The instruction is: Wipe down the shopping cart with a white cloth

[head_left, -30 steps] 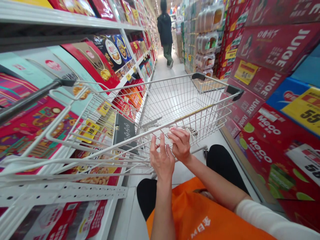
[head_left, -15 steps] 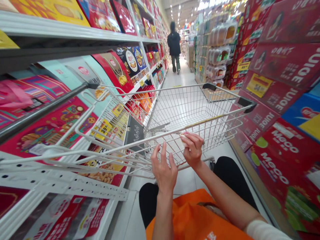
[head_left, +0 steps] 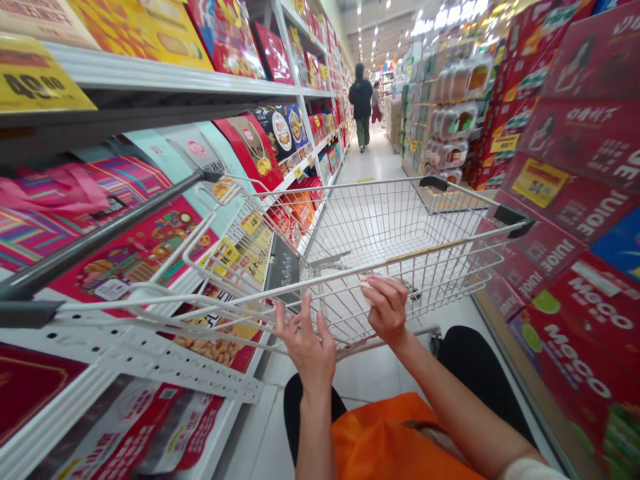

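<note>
Shopping cart (head_left: pixel 330 279) stands side-on in a supermarket aisle (head_left: pixel 373 163)

A person in an orange apron (head_left: pixel 403 440), dark-clad knees (head_left: pixel 473 370) bent, works low beside the cart, its wire side facing them. The right hand (head_left: pixel 389 309), at the mesh just below the top rail, is curled with a small white wad (head_left: pixel 365 283) pinched at its fingertips; what the wad is cannot be told. The left hand (head_left: pixel 309 348) has its fingers spread and grips nothing, the tips close to the lower wires; whether they touch is unclear.

The cart looks stiff and too heavy to lift with ease, though the wheel (head_left: pixel 436 343) suggests it would roll under a light push. Its bare wires are probably smooth and a little slippery, thin to hold; the dark handle bar (head_left: pixel 115 228) or the upper rail should give the surest hold. The wad seems soft, light and easily squashed, best kept between thumb and fingertips.

Shelves (head_left: pixel 185 75) of boxed snacks line the near side of the cart's handle; red drink cartons (head_left: pixel 583 363) rise opposite. A person in a dark jacket (head_left: pixel 361 100) is farther down the aisle.
</note>
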A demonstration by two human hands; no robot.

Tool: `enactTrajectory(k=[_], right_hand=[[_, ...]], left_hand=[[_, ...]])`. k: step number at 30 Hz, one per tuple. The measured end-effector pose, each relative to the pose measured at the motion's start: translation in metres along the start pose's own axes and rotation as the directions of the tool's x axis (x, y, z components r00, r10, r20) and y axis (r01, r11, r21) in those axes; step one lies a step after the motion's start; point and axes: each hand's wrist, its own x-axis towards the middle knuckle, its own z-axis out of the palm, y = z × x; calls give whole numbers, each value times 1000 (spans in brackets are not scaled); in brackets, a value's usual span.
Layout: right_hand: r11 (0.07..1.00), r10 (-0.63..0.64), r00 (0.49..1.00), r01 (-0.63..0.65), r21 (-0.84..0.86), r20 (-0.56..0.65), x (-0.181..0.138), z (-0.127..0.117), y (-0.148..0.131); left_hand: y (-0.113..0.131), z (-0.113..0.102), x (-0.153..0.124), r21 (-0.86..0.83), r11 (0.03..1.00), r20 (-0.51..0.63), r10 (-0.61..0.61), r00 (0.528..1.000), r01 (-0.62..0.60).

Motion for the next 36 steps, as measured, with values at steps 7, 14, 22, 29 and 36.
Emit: enactTrajectory(k=[7,14,22,29,36], right_hand=[[995,90,996,-90,37,-1,-1,20,-31],[997,-32,999,29,68,34,-2,16,-25],[994,90,996,-89,61,-12,3,20,-40],[998,35,999,-34,61,-13,8,16,-32],[991,119,992,-117,57,-40,9,32,-53]], left_hand=[[9,1,0,104,994,2,19,1000,-19],[7,-10,-3,82,996,67,21,998,-26],[17,-4,-5,96,995,90,-4,996,-5],[-8,-41,-6,52,990,-240,-115,964,131],[-45,-26,1,-33,929,-122,-369,922,367]])
